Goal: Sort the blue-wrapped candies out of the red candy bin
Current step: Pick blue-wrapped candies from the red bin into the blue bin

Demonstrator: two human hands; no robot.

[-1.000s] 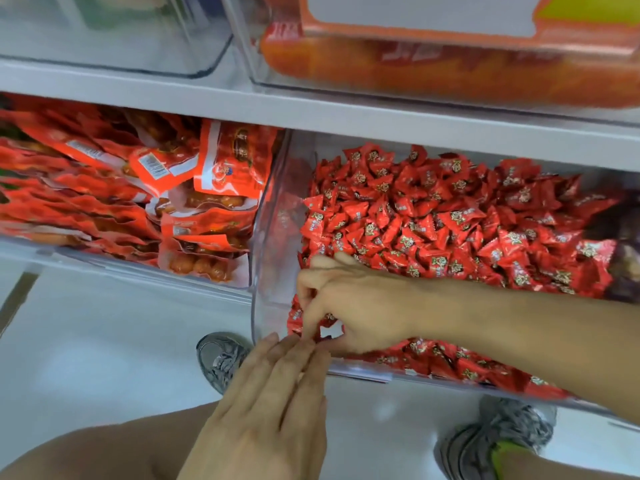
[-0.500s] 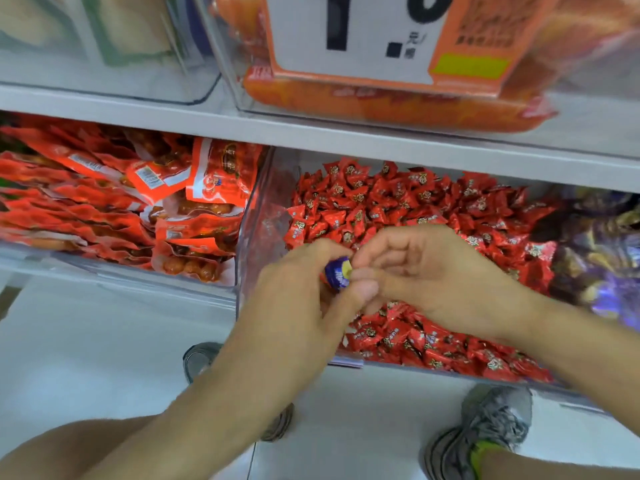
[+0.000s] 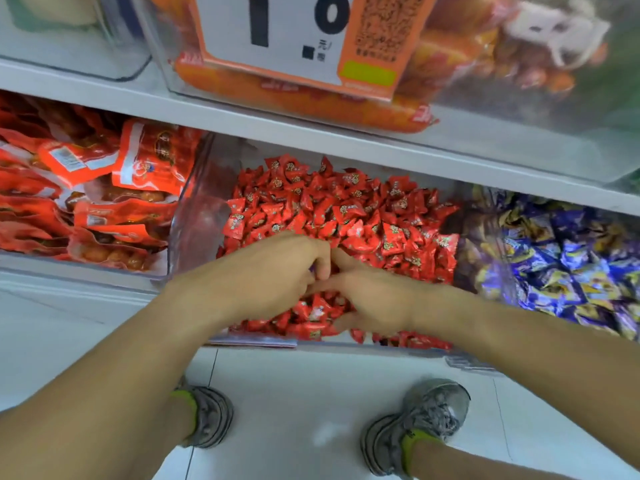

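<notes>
Two hands touching over red candy bin, blue candies beside

Candy bin left of mixed bin

Red snack pouches fill the clear bin left of centre. On the white shelf above hangs a price tag with large black digits, before orange packets. Two grey sneakers stand on the white tiled floor.
</notes>
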